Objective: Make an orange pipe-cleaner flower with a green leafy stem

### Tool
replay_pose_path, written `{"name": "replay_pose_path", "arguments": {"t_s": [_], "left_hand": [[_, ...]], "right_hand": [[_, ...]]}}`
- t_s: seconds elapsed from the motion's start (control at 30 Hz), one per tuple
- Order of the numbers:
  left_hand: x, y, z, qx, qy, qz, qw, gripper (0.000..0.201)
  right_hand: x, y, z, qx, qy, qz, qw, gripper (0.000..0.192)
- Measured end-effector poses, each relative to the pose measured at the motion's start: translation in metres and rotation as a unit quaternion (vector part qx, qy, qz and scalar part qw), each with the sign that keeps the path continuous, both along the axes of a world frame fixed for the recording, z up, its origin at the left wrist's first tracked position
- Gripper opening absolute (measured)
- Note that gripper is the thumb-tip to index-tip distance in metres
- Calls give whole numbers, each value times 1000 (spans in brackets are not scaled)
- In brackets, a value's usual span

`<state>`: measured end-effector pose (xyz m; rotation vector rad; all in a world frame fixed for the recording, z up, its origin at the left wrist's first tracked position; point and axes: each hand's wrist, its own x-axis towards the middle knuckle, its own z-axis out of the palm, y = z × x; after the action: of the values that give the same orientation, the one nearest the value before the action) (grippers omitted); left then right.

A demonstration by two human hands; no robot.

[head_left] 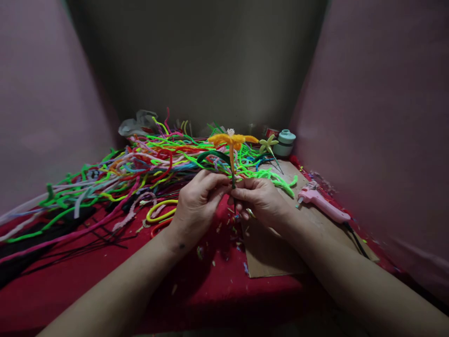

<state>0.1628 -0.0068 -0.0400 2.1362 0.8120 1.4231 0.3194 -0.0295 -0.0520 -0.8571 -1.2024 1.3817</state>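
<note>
An orange pipe-cleaner flower [231,139] with a white tuft at its centre stands upright between my hands. Its stem turns dark green lower down, and one dark green leaf [214,153] arches off to the left. My left hand [201,199] is closed, thumb and fingers pinching at the left side of the stem. From the right, my right hand [259,199] pinches the stem a little lower. The fingertips of both hands nearly meet and partly hide the stem.
Behind my hands spreads a heap of coloured pipe cleaners [140,161]. On the right, a pink glue gun [324,203] lies on cardboard [273,257], its cord trailing forward. A small yellow flower [268,144] and a mint-green jar [285,142] are farther back. Scraps dot the red cloth [196,295].
</note>
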Motion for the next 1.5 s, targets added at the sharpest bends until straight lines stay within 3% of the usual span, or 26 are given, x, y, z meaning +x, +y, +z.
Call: {"name": "replay_pose_path", "arguments": {"t_s": [0.1,0.2,0.33,0.47,0.53,0.67,0.73,0.9,1.17,1.27,1.5], "left_hand": [[0,2,-5,72,53,23,996,11],[1,0,-4,36,71,36,996,12],[4,-6,3,-136,49,28,989,15],[2,-7,14,-336,-6,-33,941,27],[-1,-4,17,-390,-32,-47,919,34],[-8,5,16,-383,-79,-42,919,34],[-9,8,13,-375,-100,-68,919,31],[-6,11,8,-414,-145,-156,885,19],[-7,12,8,-464,-187,-158,851,18],[-9,11,9,-446,-182,-138,866,20],[-5,-2,18,-300,-68,-44,951,16]], "right_hand": [[0,0,-2,-4,-4,4,1000,21],[0,1,-3,-1,-21,-7,1000,19],[-1,-1,-3,8,-53,-42,998,19],[-1,-3,-1,12,-85,-46,995,18],[-1,-3,0,9,-85,-41,995,19],[0,-2,-1,7,-65,-18,998,19],[1,-1,-3,2,-53,1,999,19],[2,0,-5,-27,-36,39,998,20],[2,-1,-3,-47,-13,68,997,22],[2,0,-3,-47,-3,58,997,23],[0,-2,-1,-50,-3,40,998,26]]}}
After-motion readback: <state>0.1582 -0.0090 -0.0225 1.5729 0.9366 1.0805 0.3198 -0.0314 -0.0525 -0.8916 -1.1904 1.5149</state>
